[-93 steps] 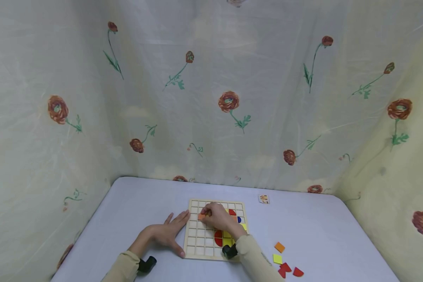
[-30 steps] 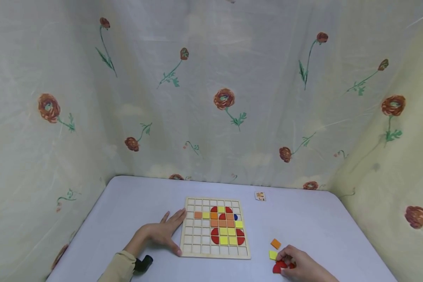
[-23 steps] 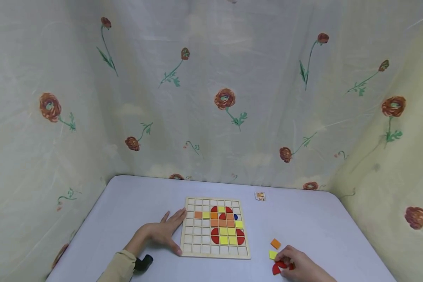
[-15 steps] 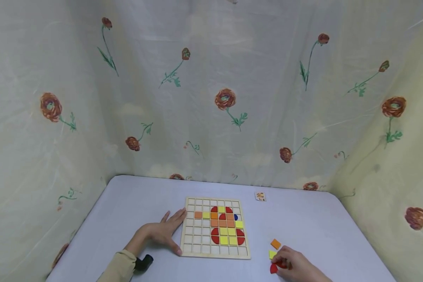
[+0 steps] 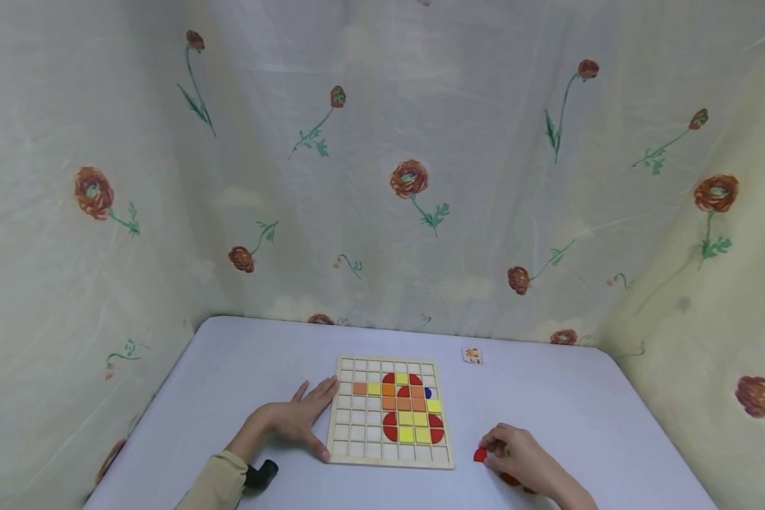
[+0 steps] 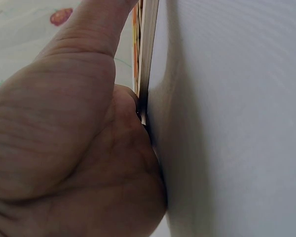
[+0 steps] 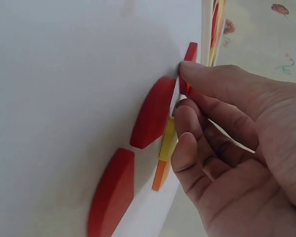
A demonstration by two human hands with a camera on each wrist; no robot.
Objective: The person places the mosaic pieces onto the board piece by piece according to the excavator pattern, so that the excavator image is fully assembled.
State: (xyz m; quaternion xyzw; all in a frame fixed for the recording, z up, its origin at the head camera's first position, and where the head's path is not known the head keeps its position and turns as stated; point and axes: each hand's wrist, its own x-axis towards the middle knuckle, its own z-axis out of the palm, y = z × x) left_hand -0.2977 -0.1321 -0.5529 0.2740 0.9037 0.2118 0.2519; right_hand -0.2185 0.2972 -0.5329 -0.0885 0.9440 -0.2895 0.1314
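Note:
My left hand rests on the table with fingers spread, fingertips and thumb against the left edge of a wooden grid board. Red, yellow, orange and blue tiles fill some of the board's cells. To the right of the board, my right hand pinches a red quarter-circle tile between thumb and fingers. Under and beside that hand lie two more red tiles, a yellow square tile and an orange square tile; in the head view the hand mostly hides them.
A small printed card lies beyond the board's far right corner. A white cloth covers the table, and a flowered curtain hangs behind it. Black wrist gear sits at my left wrist.
Earlier my right hand was over the board by an orange tile; it then went to the loose red tiles. Now it has moved left and away from me, carrying one. The left hand stays put.

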